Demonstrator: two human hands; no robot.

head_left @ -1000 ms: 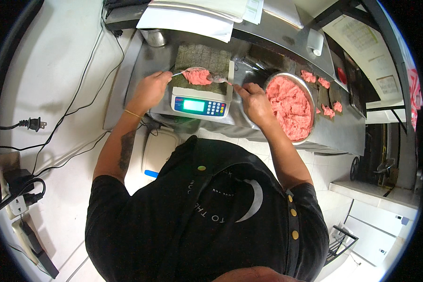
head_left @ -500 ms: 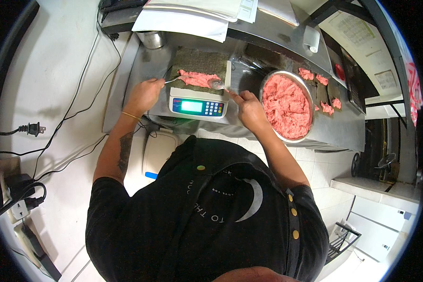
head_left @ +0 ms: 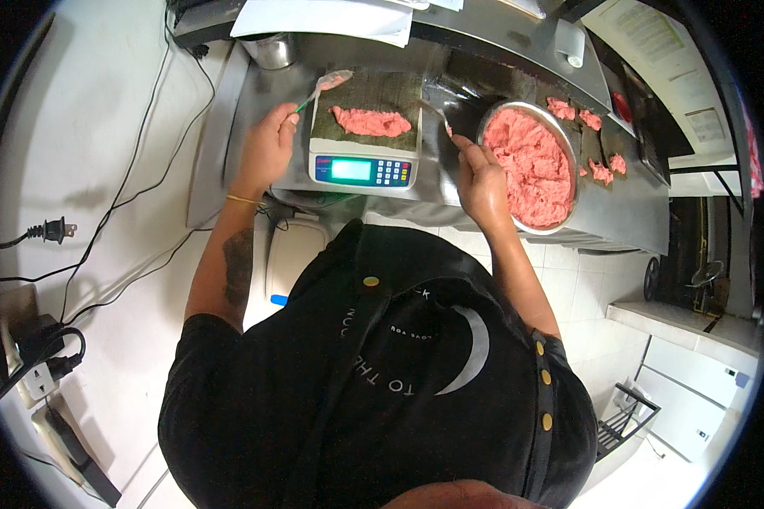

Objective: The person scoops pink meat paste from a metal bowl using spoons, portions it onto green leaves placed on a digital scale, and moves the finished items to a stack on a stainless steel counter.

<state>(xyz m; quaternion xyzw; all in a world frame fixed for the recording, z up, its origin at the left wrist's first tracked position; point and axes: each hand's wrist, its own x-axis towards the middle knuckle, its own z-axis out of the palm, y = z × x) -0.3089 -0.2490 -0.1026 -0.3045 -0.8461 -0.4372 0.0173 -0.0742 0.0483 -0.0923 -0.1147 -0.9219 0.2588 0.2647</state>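
A log of pink minced paste (head_left: pixel 371 122) lies across a dark green seaweed sheet (head_left: pixel 373 87) on a white digital scale (head_left: pixel 362 170) with a lit green display. My left hand (head_left: pixel 267 148), left of the scale, is closed round the handle of a spoon (head_left: pixel 334 80); its bowl carries some pink paste above the sheet's upper left corner. On the other side, my right hand (head_left: pixel 482 178) grips a second spoon (head_left: pixel 437 113), its end near the sheet's right edge. Close beside my right hand stands a steel bowl (head_left: pixel 572 187) heaped with the same paste.
Seaweed pieces with pink lumps (head_left: pixel 601 171) lie on the steel counter (head_left: pixel 615 208) at the right. A metal pot (head_left: pixel 272 51) stands behind the scale. Papers (head_left: pixel 323 21) rest on the shelf above. Cables (head_left: pixel 119 208) hang along the left wall.
Both spoons have come off the paste. The left one has moved up and left with paste on it, the right one up and right. The paste is now a neater log.
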